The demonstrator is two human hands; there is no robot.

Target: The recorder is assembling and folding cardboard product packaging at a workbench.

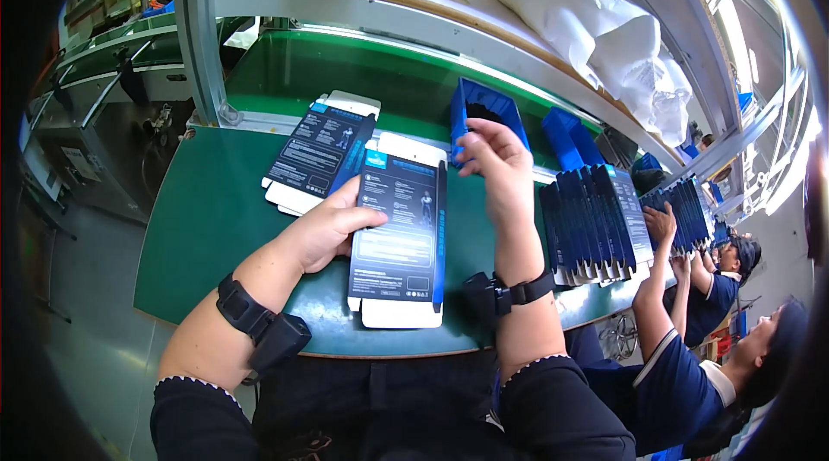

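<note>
My left hand (324, 224) grips a dark blue and black flat carton (397, 245) by its left edge, thumb on the printed face. The carton lies at a slight tilt over the table, white end flaps out at top and bottom. Behind it to the left, another such carton (315, 150) rests on the table, its right part overlapped. My right hand (499, 159) is raised just in front of a blue bin (462, 103) with dark contents. Its fingers are curled in toward the thumb; whatever they hold, if anything, is too small to make out.
On the right of the green table (207, 228) stands a row of several dark cartons (587, 224). Another blue bin (574, 137) sits behind them. Overhead, a shelf (328, 8) carries a white plastic bag (570, 12). Co-workers (691, 383) sit close on my right, one hand at more cartons.
</note>
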